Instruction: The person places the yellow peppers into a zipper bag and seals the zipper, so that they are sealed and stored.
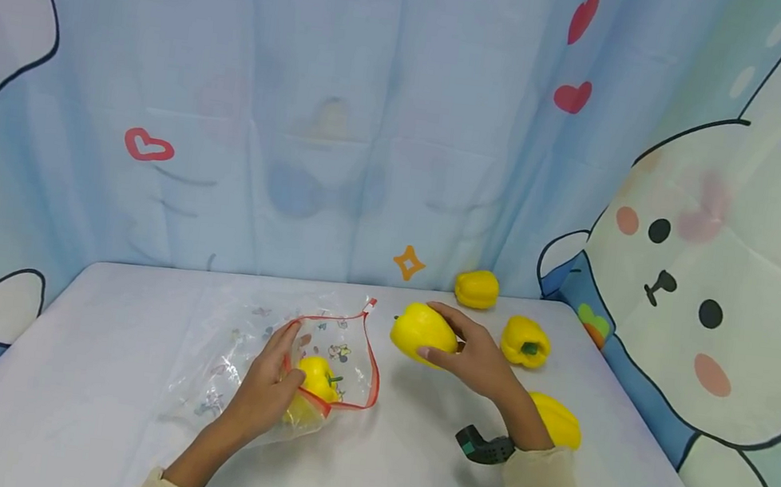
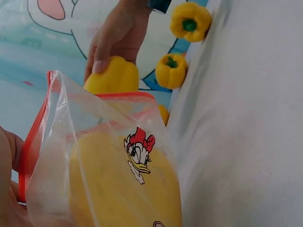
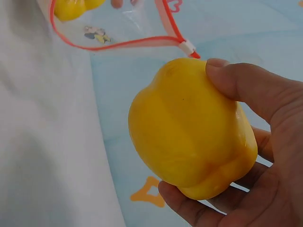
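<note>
My left hand (image 1: 266, 386) grips the red-edged rim of a clear plastic zip bag (image 1: 217, 368) printed with cartoon figures. The bag's mouth is held wide and faces right. Inside lies a yellow bell pepper (image 1: 317, 378), its green stem showing at the opening; in the left wrist view yellow fills much of the bag (image 2: 165, 137). My right hand (image 1: 475, 354) holds another yellow bell pepper (image 1: 424, 332) above the table, just right of the bag's mouth and apart from it. Thumb and fingers wrap that pepper (image 3: 189, 127) in the right wrist view.
Three more yellow peppers are on the right of the white table (image 1: 94, 370): one at the back edge (image 1: 477, 289), one in the middle (image 1: 525, 342), one (image 1: 558, 421) partly behind my right forearm. A blue cartoon curtain (image 1: 319, 107) hangs behind the table.
</note>
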{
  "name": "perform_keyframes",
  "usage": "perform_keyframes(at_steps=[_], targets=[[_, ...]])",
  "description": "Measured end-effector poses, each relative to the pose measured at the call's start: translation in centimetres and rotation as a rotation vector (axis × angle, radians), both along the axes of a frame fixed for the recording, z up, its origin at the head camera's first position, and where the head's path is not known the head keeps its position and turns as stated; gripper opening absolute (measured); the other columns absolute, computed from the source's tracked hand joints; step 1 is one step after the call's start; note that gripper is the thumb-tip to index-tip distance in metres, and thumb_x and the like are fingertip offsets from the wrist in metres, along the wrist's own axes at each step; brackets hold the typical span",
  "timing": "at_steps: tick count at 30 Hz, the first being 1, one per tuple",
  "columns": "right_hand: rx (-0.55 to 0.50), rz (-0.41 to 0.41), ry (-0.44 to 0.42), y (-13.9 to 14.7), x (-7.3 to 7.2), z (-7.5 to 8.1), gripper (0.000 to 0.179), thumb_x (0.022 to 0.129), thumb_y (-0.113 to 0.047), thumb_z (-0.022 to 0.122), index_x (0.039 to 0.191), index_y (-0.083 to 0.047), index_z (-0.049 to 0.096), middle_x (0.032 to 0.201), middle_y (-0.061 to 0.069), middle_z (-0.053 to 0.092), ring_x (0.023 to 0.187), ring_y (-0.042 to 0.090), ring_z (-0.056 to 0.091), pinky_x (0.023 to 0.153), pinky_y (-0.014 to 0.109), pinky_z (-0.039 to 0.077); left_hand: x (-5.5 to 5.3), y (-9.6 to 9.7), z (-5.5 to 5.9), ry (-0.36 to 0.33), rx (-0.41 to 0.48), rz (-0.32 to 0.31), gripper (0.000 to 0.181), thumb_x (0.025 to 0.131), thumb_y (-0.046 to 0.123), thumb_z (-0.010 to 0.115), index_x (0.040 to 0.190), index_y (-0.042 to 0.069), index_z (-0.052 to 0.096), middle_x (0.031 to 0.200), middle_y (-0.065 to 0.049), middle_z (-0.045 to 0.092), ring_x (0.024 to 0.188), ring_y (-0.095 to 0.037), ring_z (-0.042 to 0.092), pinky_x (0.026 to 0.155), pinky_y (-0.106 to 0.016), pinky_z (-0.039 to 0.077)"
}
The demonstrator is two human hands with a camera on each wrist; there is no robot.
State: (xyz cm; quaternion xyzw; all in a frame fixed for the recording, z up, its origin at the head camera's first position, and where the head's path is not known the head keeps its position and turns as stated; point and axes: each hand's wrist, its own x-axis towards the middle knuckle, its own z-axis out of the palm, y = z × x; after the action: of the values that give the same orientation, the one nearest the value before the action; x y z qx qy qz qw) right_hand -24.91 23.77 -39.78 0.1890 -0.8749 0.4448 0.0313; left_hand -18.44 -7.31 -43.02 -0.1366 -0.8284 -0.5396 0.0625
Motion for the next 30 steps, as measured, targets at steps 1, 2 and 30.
perform_keyframes(at_steps=[1, 2, 30], targets=[[-0.004, 0.004, 0.003, -0.1, 0.1, 0.1, 0.07, 0.083, -0.031, 0.077, 0.144, -0.018, 0.046, 0.136, 0.007, 0.053, 0.105, 0.029, 0.054, 0.087, 0.043, 0.052, 0.0, 0.0, 0.0, 0.0, -0.002, 0.002, 0.066, 0.094, 0.004, 0.048, 0.154, 0.003, 0.022, 0.16, -0.01, 0.017, 0.144, -0.03, 0.021, 0.108, -0.043, 0.028], [-0.008, 0.008, 0.006, -0.2, 0.3, 0.3, 0.07, 0.083, -0.031, 0.077, 0.144, -0.018, 0.046, 0.136, 0.006, 0.053, 0.105, 0.029, 0.054, 0.087, 0.043, 0.052, 0.0, 0.0, -0.1, 0.0, -0.003, 0.004, 0.066, 0.094, 0.004, 0.049, 0.154, 0.004, 0.022, 0.16, -0.01, 0.016, 0.144, -0.03, 0.021, 0.108, -0.042, 0.028], [-0.097, 0.303, 0.03, -2.3, 2.5, 1.8, 0.066, 0.084, -0.015, 0.076, 0.143, -0.014, 0.047, 0.139, 0.003, 0.051, 0.109, 0.024, 0.054, 0.094, 0.037, 0.049, 0.4, 0.5, 0.4, -0.004, 0.047, -0.036, 0.068, 0.093, 0.003, 0.048, 0.155, 0.007, 0.02, 0.158, -0.004, 0.023, 0.14, -0.026, 0.032, 0.105, -0.038, 0.035]])
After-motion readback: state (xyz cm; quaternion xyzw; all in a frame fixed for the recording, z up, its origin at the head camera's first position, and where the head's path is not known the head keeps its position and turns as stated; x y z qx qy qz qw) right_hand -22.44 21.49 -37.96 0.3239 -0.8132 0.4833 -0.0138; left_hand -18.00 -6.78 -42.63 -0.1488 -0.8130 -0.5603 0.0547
